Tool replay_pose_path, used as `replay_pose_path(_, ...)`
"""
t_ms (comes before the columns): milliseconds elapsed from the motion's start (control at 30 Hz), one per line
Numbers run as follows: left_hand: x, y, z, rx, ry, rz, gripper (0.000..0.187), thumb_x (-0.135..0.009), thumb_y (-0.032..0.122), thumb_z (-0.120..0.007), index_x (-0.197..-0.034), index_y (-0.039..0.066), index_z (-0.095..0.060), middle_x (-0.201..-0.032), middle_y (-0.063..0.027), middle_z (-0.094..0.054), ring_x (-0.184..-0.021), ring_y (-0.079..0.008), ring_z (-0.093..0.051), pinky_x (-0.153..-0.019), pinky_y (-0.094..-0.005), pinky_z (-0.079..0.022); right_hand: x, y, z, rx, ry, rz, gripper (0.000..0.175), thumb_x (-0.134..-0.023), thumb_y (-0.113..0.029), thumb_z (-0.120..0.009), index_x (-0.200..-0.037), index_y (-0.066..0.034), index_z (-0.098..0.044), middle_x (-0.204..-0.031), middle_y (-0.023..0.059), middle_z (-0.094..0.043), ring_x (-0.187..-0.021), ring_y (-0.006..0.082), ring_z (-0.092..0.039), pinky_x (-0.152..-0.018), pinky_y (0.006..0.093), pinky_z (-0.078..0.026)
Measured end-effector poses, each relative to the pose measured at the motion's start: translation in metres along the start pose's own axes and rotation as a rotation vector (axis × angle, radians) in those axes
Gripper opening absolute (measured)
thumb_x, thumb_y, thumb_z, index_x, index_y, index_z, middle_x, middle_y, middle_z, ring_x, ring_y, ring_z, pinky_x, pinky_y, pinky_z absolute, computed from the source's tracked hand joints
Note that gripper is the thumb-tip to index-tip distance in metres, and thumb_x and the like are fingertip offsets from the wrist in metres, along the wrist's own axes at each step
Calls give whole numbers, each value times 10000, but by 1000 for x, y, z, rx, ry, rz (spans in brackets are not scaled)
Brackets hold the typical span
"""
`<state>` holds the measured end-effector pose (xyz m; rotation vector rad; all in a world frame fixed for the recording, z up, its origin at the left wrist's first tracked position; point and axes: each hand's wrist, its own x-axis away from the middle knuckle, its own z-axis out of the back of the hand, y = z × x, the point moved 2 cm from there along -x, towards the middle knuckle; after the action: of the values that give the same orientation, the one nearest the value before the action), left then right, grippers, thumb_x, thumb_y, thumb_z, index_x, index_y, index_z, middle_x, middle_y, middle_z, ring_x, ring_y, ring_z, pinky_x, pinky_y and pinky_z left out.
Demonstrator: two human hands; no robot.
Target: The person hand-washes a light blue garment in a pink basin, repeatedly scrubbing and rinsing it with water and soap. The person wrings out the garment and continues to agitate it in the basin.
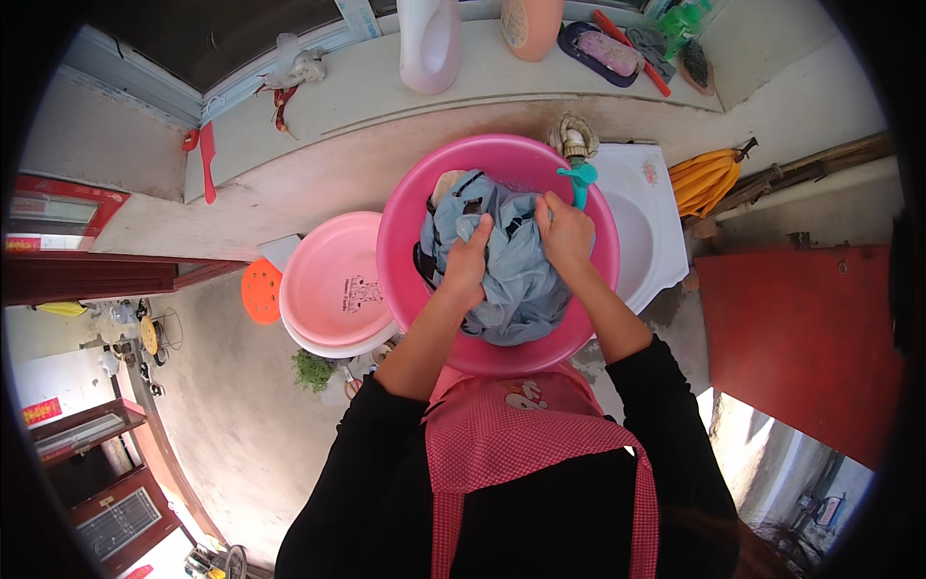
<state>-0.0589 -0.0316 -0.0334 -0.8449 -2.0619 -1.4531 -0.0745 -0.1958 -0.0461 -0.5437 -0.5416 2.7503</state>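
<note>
A bright pink plastic basin [499, 360] stands before me, with a bunched light blue-grey garment [524, 297] inside it. The garment has dark trim and looks wet. My left hand [467, 257] grips a fold near the middle of the cloth, thumb uppermost. To its right, my right hand [566, 230] pinches another part of the garment, close to the basin's right wall. A teal-handled tap [579, 175] reaches over the basin's upper right rim. A beige piece of cloth [446, 186] shows at the upper left of the garment.
A paler pink basin [325, 289] sits to the left, beside an orange stool [260, 291]. Under the basin's right side is a white washbasin [651, 217]. Bottles [430, 47], a soap dish [600, 54] and brushes line the ledge. Orange gloves [705, 181] hang at right.
</note>
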Motion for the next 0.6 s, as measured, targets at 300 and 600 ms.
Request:
replay_pose_path(300, -3, 16, 39, 177, -251, -269, 325, -980, 216, -550, -1209, -14, -537, -1073, -96, -638, -1002, -193, -619, -848, -333, -513, 12, -61, 53, -310, -94, 246, 253, -858, -252, -655, -984, -42, -590, -993, 120, -631, -913, 339, -579, -851, 440, -412)
replay_pose_path(600, -9, 19, 44, 317, -391, -225, 357, -967, 202, -558, -1269, 19, -511, -1203, -116, -603, -1128, -250, -579, -969, -403, -471, 20, -31, 45, -728, -143, 157, 161, -860, -116, -649, -938, 7, -580, -860, 112, -567, -782, 284, -559, -772, 307, -434)
